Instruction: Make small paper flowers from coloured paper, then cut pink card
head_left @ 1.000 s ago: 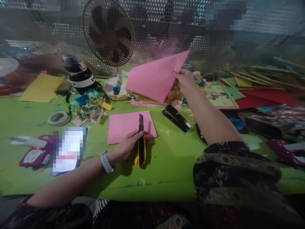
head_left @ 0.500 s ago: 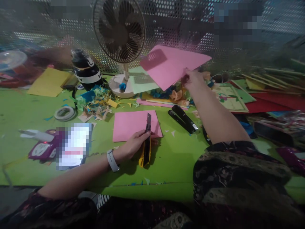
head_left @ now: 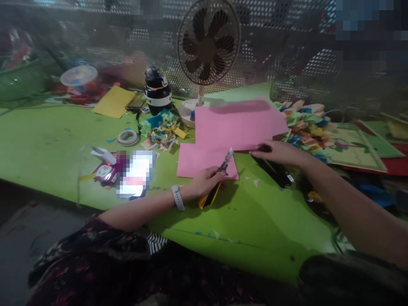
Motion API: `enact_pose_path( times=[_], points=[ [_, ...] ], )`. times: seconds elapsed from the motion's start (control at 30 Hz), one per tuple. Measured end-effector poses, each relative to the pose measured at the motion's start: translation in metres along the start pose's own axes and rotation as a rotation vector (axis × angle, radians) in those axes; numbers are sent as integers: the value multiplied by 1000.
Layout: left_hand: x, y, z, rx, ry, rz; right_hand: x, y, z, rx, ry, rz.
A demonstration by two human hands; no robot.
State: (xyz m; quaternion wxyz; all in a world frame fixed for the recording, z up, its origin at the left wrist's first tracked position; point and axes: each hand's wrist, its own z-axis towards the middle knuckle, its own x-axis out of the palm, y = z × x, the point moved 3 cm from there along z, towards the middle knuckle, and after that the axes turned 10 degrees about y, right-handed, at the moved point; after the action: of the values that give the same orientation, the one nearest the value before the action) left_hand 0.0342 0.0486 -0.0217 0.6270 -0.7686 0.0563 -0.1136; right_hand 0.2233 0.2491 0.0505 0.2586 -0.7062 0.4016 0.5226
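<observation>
My left hand is closed around a yellow-and-black box cutter, its blade end pointing up and away. Beneath the blade lies a small pink paper stack on the green table. A larger pink sheet spreads behind it, overlapping its far side. At the near right edge of that sheet is my right hand, fingers slightly apart and slightly blurred; I see nothing held in it. Just below those fingers rests a black stapler, partly covered by the hand.
A fan stands at the back, beside a black bottle. Paper scraps, a tape roll, a lit phone and a purple device lie left. Paper flowers and cards fill the right.
The raised pink sheet has come down behind the small stack, and my right hand has moved down to its near edge. My view has turned left. The box cutter stays in my left hand, tilted more.
</observation>
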Motion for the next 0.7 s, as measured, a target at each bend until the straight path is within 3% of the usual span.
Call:
enact_pose_path(
  times=[0.1, 0.17, 0.2, 0.3, 0.4, 0.47, 0.57, 0.7],
  points=[
    [9, 6, 0, -10, 75, -46, -19, 22, -8, 89, -134, -166],
    [14, 8, -1, -13, 80, -105, -42, 57, -6, 3, -270, -178],
    [16, 9, -1, -13, 74, -132, -50, 81, 0, -108, -237, -117],
    [19, 9, -2, 5, 85, -104, -60, 172, 32, -517, 35, 22],
    [19, 5, -4, 47, 158, 135, -50, 260, 75, -731, 107, -64],
    [18, 1, -5, 90, 167, 336, -33, 300, 101, -698, 143, -115],
    [16, -5, -6, 146, 149, 532, -3, 331, 118, -592, 204, -210],
    [17, -4, -4, 111, 160, 663, 15, 337, 108, -657, 74, -254]
  ],
)
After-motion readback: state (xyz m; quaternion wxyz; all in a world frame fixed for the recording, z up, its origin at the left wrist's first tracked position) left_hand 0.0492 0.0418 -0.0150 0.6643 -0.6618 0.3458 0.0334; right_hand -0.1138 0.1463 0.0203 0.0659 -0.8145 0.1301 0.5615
